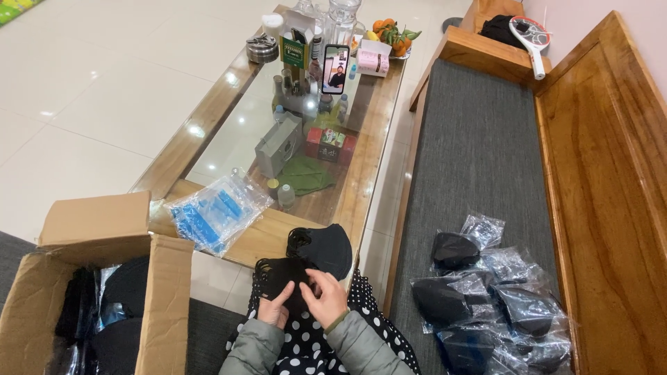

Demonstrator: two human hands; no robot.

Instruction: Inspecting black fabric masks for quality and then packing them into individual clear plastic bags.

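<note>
Both hands — left [275, 310], right [326, 297] — pinching black masks [288, 274], cardboard box [163, 305] holding more.

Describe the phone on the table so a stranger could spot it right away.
Start at the long glass-topped coffee table and look to its far end, among the bottles and the oranges. The phone stands upright there; unlike everything around it, it is a dark slab with a lit screen.

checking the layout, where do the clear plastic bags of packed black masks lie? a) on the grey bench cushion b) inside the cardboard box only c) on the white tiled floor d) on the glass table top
a: the clear plastic bags of black masks lie piled on the grey bench cushion, to the right of both hands.
</note>
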